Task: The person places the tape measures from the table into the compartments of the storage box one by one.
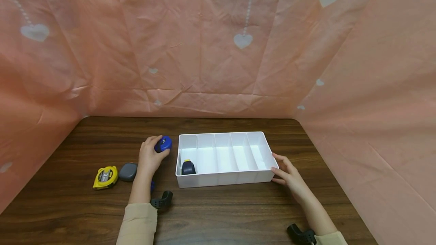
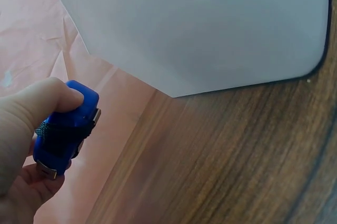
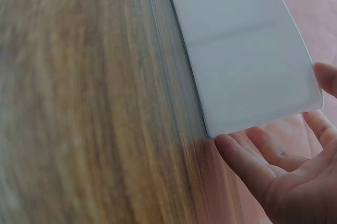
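My left hand (image 1: 151, 155) pinches a blue tape measure (image 1: 165, 143) between thumb and fingers, left of the white box. The left wrist view shows its metal hook and a black strap (image 2: 66, 130) round the blue case. The white divided box (image 1: 223, 178) has a row of several compartments. A dark tape measure (image 1: 188, 167) with a yellow top stands in the leftmost compartment. At the box's right end, my right hand (image 1: 289, 177) rests its extended fingers against the wall and corner; the right wrist view shows fingertips (image 3: 225, 144) right at the edge.
A yellow tape measure (image 1: 105, 177) and a grey rounded one (image 1: 128, 172) lie on the wooden table (image 1: 231, 214) at left. Another blue thing (image 1: 152, 185) is mostly hidden behind my left forearm. Pink curtain (image 1: 201, 67) surrounds the table's back and sides.
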A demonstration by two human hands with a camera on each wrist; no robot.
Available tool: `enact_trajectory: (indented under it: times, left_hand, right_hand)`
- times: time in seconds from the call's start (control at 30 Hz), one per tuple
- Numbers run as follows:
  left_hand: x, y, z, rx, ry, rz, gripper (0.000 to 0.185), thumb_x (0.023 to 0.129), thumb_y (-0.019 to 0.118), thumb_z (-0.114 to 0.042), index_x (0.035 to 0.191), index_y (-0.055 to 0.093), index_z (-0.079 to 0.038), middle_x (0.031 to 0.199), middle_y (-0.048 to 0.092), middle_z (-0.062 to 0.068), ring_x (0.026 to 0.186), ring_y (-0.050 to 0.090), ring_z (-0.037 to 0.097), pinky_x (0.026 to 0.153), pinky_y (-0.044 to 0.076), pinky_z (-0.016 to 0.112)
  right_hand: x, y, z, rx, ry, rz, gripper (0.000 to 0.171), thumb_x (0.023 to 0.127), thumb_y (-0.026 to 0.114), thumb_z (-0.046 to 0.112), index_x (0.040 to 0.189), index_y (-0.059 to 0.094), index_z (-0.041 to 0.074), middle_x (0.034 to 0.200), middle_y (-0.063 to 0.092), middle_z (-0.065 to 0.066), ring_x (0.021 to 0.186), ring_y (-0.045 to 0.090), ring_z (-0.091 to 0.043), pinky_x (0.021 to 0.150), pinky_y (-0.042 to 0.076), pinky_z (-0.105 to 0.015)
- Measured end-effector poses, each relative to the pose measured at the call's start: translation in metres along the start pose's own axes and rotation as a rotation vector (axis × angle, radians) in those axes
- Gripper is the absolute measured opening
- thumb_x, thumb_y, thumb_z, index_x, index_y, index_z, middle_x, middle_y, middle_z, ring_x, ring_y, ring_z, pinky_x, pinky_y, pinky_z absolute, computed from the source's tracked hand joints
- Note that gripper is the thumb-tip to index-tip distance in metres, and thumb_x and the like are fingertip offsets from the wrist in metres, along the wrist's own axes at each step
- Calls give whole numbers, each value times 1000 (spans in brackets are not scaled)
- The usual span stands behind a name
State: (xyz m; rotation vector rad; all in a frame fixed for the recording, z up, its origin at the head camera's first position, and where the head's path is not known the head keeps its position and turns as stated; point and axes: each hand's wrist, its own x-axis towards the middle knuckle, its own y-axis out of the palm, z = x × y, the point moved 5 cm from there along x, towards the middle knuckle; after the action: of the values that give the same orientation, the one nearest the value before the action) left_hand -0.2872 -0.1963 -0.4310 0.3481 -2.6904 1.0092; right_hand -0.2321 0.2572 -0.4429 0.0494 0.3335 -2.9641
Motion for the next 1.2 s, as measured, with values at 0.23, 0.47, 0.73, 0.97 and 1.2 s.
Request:
enact_trajectory:
  times: [0.23,0.47,0.73,0.97,1.2]
  left_hand:
    - [0,-2,-2,-3,18,-22,59,78,77,-14,130,56,4,129,51,24,120,41,41,98,35,57]
    - [0,-5,-7,-16,35,-40,57,77,78,-13,127,58,4,127,52,23,118,43,41,97,36,56]
    - [0,-11,-18,-48,85,-86,57,72,82,-11,123,61,4,122,56,22,115,46,40,97,37,54]
    - [0,-15,-27,-59,101,-93,57,73,82,-13,123,62,3,122,56,20,115,46,40,97,37,56]
    - [-1,-18,-31,-77,111,-93,56,73,82,-13,123,62,2,121,57,20,115,47,40,96,36,56]
  right_hand:
    - [0,0,0,1,6,-1,57,97,57,20,147,30,8,141,36,-27,119,46,-37,87,49,-46]
    - [0,0,0,-1,6,-3,57,98,56,20,147,30,8,140,36,-27,119,46,-37,87,49,-46]
    - [0,0,0,-1,3,-8,56,97,57,19,146,32,8,137,39,-27,116,49,-34,86,49,-46]
    - [1,1,0,0,-2,-16,56,97,57,19,146,33,7,134,42,-27,113,52,-32,86,50,-47]
    - [1,1,0,1,-1,-11,56,97,57,19,146,32,7,137,40,-28,115,50,-34,86,49,-48]
